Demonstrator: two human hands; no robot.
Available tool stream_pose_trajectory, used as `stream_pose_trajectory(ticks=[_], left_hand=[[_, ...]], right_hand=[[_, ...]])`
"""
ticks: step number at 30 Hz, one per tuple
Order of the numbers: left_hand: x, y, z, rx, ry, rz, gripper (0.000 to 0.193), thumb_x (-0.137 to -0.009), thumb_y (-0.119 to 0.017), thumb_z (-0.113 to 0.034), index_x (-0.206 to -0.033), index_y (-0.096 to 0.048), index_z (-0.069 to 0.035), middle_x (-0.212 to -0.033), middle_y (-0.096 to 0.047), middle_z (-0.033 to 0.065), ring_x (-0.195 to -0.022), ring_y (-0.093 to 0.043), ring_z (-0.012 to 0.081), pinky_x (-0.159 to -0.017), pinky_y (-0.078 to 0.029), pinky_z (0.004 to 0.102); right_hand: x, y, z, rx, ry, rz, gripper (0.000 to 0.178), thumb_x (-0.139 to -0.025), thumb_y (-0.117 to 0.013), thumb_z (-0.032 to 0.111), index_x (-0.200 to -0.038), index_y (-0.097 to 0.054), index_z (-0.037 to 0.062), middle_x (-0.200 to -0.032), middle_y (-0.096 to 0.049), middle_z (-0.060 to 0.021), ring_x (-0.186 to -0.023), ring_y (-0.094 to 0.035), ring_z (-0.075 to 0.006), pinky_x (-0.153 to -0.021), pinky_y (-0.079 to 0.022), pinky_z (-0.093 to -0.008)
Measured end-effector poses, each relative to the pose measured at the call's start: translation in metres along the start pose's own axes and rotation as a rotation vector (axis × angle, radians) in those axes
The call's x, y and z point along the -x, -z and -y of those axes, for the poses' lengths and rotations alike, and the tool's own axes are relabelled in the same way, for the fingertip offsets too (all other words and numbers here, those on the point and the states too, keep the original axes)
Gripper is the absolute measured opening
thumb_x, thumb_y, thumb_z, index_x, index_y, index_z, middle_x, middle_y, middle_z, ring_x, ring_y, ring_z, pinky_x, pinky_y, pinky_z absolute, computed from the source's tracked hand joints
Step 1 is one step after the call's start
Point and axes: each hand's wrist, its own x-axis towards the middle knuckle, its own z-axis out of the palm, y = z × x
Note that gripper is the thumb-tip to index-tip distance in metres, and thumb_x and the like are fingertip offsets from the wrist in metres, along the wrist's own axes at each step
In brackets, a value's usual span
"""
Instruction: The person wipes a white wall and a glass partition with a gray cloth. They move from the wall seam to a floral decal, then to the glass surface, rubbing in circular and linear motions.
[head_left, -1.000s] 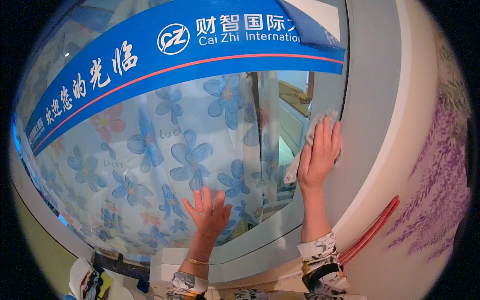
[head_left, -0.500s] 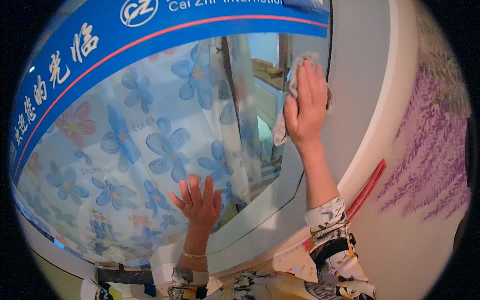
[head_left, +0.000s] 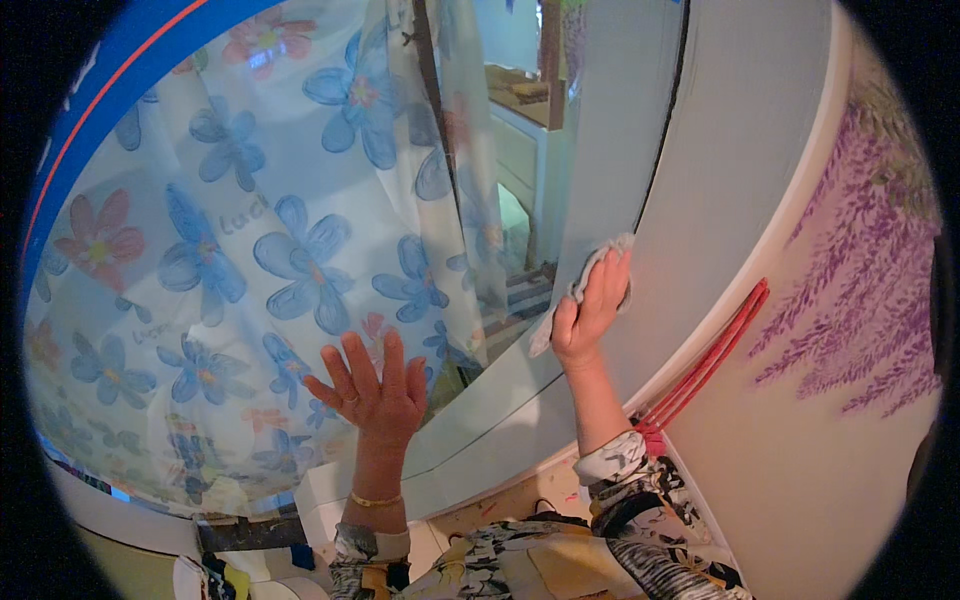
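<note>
My left hand (head_left: pixel 377 392) lies flat on the window glass (head_left: pixel 590 120) with its fingers spread, holding nothing. Behind the pane hangs a white curtain (head_left: pixel 230 290) with blue and pink flowers. A light grey cleaning cloth (head_left: pixel 622 246) is pressed by my right hand (head_left: pixel 590 312) against the pale window frame (head_left: pixel 725 150), near the lower right corner of the pane. The cloth sticks out past the fingertips and beside the thumb; the palm hides the rest.
A blue band with a red stripe (head_left: pixel 62 170) crosses the glass at the upper left. Red rod-like things (head_left: pixel 705 355) lean by the right wall (head_left: pixel 800 440), which bears purple flowers. Below the left arm is a dark low object (head_left: pixel 250 533).
My right hand has moved the cloth down along the frame and a little left. My left hand stays spread on the glass. The view has tilted downward, so more floor shows.
</note>
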Motion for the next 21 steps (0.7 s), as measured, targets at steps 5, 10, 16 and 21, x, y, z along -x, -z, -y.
stream_pose_trajectory(ticks=[5, 10, 16, 21], left_hand=[[-0.003, 0.0, -0.006, 0.008, 0.005, -0.01, 0.049, -0.103, -0.045, -0.04, -0.139, -0.052, -0.007, -0.157, -0.028, 0.025, -0.148, -0.017, 0.0458, -0.117, -0.004, 0.0645], [-0.005, 0.0, -0.009, 0.004, 0.0, -0.008, 0.051, -0.103, -0.045, -0.04, -0.141, -0.05, -0.007, -0.158, -0.027, 0.026, -0.148, -0.016, 0.0463, -0.117, -0.004, 0.0651], [-0.013, 0.003, -0.015, 0.013, -0.027, 0.009, 0.053, -0.102, -0.046, -0.039, -0.144, -0.046, -0.007, -0.158, -0.024, 0.027, -0.148, -0.015, 0.047, -0.117, -0.002, 0.0644], [-0.014, 0.004, -0.023, 0.013, -0.034, 0.088, 0.052, -0.102, -0.045, -0.042, -0.141, -0.049, -0.007, -0.157, -0.021, 0.0316, -0.148, -0.008, 0.0511, -0.115, 0.002, 0.0678]], right_hand=[[0.04, 0.006, -0.002, 0.016, -0.086, 0.0, 0.063, -0.085, -0.053, 0.016, -0.146, -0.042, 0.0014, -0.15, -0.043, -0.0228, -0.137, -0.033, -0.0558, -0.112, -0.023, -0.0631], [0.064, 0.006, -0.003, 0.022, -0.147, -0.02, 0.063, -0.086, -0.051, 0.015, -0.146, -0.041, 0.0021, -0.149, -0.043, -0.0225, -0.137, -0.034, -0.0563, -0.112, -0.024, -0.0628], [0.11, 0.009, -0.003, 0.05, -0.271, -0.035, 0.06, -0.092, -0.049, 0.02, -0.148, -0.038, 0.0015, -0.151, -0.04, -0.0231, -0.137, -0.033, -0.056, -0.113, -0.023, -0.0618], [0.142, 0.012, 0.002, 0.066, -0.46, -0.027, 0.059, -0.096, -0.044, 0.024, -0.148, -0.035, -0.0027, -0.153, -0.034, -0.0266, -0.141, -0.029, -0.0515, -0.116, -0.02, -0.0581]])
